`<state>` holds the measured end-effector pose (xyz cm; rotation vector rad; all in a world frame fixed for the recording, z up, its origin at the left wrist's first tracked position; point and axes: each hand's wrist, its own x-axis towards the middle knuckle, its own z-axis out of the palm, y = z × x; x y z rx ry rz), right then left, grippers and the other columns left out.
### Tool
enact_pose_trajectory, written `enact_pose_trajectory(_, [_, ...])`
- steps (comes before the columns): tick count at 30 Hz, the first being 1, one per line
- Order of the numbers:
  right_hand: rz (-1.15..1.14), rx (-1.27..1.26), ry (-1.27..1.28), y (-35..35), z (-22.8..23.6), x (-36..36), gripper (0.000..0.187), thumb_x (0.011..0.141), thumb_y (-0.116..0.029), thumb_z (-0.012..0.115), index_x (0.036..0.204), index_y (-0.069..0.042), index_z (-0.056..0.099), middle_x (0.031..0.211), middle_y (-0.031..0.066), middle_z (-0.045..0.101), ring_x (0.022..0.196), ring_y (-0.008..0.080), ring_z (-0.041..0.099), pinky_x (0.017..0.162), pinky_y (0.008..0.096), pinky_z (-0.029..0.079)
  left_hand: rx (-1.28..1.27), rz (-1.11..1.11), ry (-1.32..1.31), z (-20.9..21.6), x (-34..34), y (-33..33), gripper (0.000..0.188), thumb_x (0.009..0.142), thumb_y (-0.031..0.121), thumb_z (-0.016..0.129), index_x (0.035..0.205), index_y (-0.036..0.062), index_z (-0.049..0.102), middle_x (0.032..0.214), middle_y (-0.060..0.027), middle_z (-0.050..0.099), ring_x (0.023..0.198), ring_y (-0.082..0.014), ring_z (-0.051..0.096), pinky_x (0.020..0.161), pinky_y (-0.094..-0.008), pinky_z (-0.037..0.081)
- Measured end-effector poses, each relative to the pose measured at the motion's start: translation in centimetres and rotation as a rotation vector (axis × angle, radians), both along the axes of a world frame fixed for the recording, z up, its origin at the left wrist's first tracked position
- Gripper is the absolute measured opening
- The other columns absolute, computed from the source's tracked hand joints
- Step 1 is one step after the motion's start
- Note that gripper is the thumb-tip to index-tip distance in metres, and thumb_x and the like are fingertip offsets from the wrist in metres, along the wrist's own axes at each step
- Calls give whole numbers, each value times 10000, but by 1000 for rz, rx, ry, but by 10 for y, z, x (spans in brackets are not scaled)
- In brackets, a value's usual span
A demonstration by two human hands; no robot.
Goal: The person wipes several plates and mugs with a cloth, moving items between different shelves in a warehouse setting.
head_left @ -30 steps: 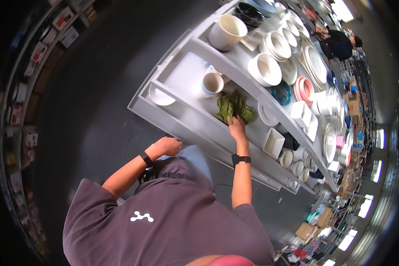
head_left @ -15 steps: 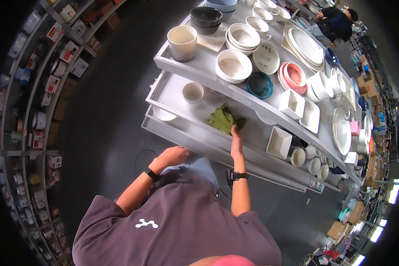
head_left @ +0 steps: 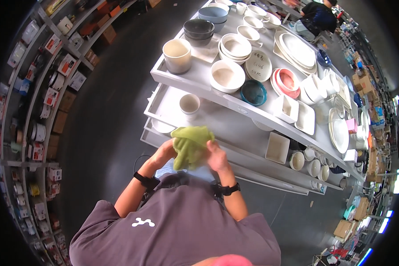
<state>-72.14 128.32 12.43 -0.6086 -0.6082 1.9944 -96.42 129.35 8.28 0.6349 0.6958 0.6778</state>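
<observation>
Left grip (head_left: 165, 152), right grip (head_left: 217, 156) either side of green cloth (head_left: 190, 145)

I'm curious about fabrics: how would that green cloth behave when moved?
Probably floppy: the cloth droops in soft folds between the left hand and right hand. Likely light, as it looks like thin fabric. Unlikely to roll, given its crumpled shape.

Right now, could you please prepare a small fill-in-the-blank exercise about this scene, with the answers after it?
The left hand and the right hand hold a cloth whose colour is ____.
The stacked round bowls just right of the teal bowl are ____.
The mark on the shirt is ____.
The cup nearest the cloth stands on a ____ shelf than the teal bowl.

Missing words: green; pink; white; lower.
</observation>
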Motion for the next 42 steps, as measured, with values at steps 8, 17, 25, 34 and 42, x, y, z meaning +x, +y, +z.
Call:
enact_pose_trajectory(8, [37,55,-428,39,-1,-90,396,955,-215,637,1276,12,589,1143,30,644,1010,102,580,928,269,449,74,360,192,15,-76,45,166,980,131,630,1115,36,647,1075,-33,688,961,-127,656,826,-290,538])
enact_pose_trajectory(17, [-449,185,-655,85,-32,-153,519,984,-130,599,1439,-8,382,1304,141,568,1143,211,602,974,363,496,624,450,756,3,-114,135,170,988,130,582,1109,13,601,1088,-83,634,1030,-166,608,909,-307,473])
enact_pose_trajectory(25, [-297,573,-1337,69,-47,-187,399,925,-70,609,1314,1,548,1357,220,520,1258,372,530,1030,422,458,1487,-142,1086,-62,-92,143,553,903,216,620,1408,38,482,1483,-199,453,1373,-352,435,1132,-466,346])
enact_pose_trajectory(34, [-237,460,-1436,23,-65,-119,257,959,-88,592,1205,-29,643,1251,156,616,1135,286,628,927,366,524,1326,-244,1570,-108,-28,174,636,1003,328,408,1489,-76,340,1595,-260,263,1490,-371,251,1195,-497,232])
enact_pose_trajectory(42, [-381,-26,-1362,-57,-77,-75,201,986,-84,571,1160,-29,657,1113,108,694,974,193,681,849,306,544,1218,-493,1556,-150,5,280,790,901,390,505,1550,6,273,1628,-283,117,1515,-421,124,1197,-537,195])
